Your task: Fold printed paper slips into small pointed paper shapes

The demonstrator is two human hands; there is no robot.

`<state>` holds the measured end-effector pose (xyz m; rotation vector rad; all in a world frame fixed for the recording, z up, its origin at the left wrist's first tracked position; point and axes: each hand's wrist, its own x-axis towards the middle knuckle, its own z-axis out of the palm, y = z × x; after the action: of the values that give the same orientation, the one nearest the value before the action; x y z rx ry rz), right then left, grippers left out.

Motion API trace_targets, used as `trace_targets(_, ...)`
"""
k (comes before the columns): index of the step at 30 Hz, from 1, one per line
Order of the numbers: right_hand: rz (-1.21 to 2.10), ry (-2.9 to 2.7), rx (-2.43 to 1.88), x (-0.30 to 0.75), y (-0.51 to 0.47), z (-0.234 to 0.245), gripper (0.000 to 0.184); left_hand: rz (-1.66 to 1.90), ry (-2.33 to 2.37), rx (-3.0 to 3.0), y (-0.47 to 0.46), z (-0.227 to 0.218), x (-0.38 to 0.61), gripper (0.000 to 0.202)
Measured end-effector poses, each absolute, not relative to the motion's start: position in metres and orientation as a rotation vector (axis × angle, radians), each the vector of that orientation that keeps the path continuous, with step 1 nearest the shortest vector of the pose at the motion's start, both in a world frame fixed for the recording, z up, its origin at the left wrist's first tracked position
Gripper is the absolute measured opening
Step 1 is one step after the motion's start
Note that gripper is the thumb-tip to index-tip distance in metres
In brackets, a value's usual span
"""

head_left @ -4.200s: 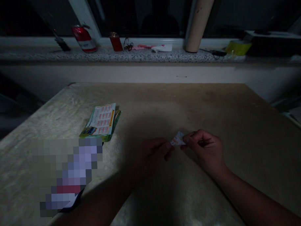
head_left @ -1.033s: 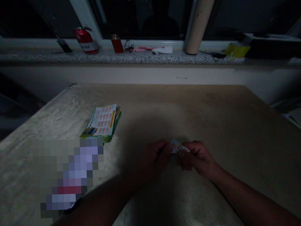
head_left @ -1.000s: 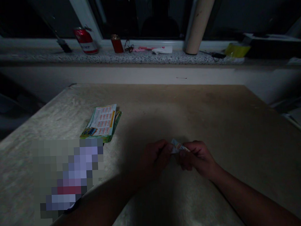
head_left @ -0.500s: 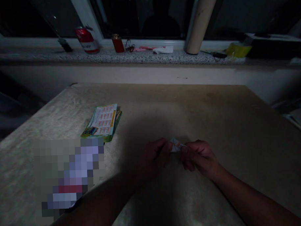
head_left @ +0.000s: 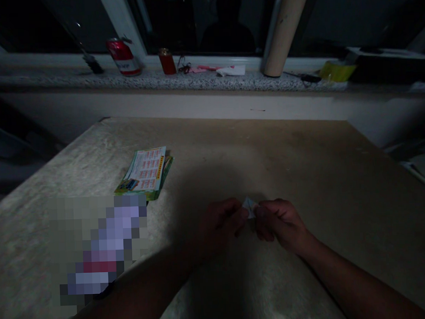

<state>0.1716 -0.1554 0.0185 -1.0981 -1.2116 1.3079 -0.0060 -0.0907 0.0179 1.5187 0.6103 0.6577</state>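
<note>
A small piece of folded paper, pale with a pointed top, is held up between both my hands above the table. My left hand pinches its left side between thumb and fingers. On the right side, my right hand grips it the same way, with the lower fingers curled under. The fingertips cover the paper's two side edges. To the left lies a stack of printed leaflets with green borders and red print.
The table reaches back to a wall below a speckled windowsill. On the sill stand a red can, a small red container, a cardboard tube and a yellow item. A blurred-out object lies left of my left forearm.
The folded paper has turned in my fingers, and its red print no longer shows. My left hand has shifted slightly right and down, nearer my right hand.
</note>
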Motion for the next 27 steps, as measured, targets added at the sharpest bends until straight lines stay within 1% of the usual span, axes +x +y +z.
trace_targets(6,1.241,-1.265,-1.152,0.172,-0.155,0.019,0.050,0.560,0.634,1.414,-0.089,0.022,-0.005,0.033)
trace_targets(14,1.190,-1.232,-1.169,0.172,-0.153,0.020,0.050,0.505,0.645,1.307,-0.085,0.026,-0.002,0.037)
trace_targets(22,1.185,-1.202,-1.173,0.171,-0.153,0.022,0.052,0.490,0.541,1.251,-0.079,0.028,-0.004,0.034)
trace_targets(27,1.214,-1.114,-1.186,0.170,-0.152,0.024,0.053,0.514,0.580,1.248,-0.079,0.028,-0.003,0.033)
